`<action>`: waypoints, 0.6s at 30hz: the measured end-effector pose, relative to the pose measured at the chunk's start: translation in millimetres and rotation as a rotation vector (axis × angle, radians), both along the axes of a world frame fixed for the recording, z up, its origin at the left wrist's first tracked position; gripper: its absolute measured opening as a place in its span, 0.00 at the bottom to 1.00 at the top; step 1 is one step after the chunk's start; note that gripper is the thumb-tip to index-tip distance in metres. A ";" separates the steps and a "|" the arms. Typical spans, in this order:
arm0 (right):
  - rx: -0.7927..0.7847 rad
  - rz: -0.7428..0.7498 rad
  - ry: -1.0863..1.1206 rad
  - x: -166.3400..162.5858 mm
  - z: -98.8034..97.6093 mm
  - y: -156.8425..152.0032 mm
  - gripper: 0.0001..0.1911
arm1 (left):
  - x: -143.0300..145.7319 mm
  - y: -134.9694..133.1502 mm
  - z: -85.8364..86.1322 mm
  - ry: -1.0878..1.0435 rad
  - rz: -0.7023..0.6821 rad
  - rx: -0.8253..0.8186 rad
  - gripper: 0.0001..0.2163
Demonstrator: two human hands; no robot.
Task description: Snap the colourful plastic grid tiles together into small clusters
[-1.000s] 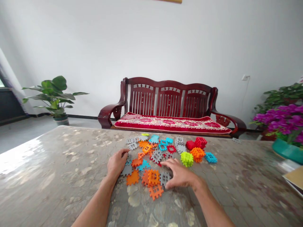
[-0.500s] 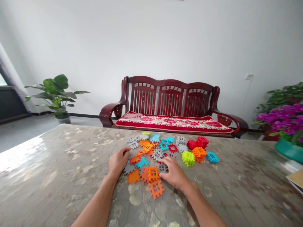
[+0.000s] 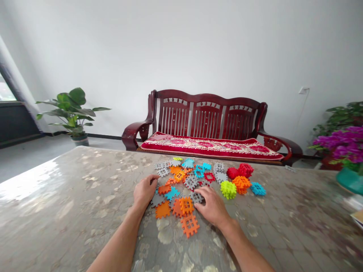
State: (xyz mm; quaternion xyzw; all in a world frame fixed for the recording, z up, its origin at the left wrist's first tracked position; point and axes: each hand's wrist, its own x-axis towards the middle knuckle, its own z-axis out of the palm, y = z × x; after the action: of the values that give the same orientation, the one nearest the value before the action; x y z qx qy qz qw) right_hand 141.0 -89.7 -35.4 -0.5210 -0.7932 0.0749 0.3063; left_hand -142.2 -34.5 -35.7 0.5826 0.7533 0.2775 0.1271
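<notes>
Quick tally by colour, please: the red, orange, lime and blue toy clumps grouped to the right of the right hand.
Red clumps: 2
Orange clump: 1
Lime clump: 1
Blue clump: 1
Total: 5

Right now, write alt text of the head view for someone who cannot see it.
A person's left hand lies beside scattered colourful notched tiles on a patterned table, while the right hand is at a grey tile. Beyond are a dark-red wooden bench and a leafy potted plant.
</notes>
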 end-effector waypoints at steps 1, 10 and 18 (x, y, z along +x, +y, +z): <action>0.014 -0.011 -0.013 -0.7 0.3 -0.7 0.21 | -0.2 0.4 -0.4 0.001 0.000 -0.005 0.15; 0.061 0.096 0.041 -21.8 14.2 -16.7 0.15 | 2.1 -2.0 3.0 -0.011 0.014 -0.039 0.16; -0.066 0.164 0.003 -44.8 12.9 -23.4 0.23 | 3.6 -1.5 2.6 -0.005 0.010 -0.024 0.15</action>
State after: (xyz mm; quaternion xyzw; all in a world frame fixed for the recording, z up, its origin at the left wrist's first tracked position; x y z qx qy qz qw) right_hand 96.2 -113.1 -22.5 -0.4639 -0.8299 0.1265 0.2830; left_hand -138.6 -36.0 -33.1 0.5765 0.7591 0.2708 0.1346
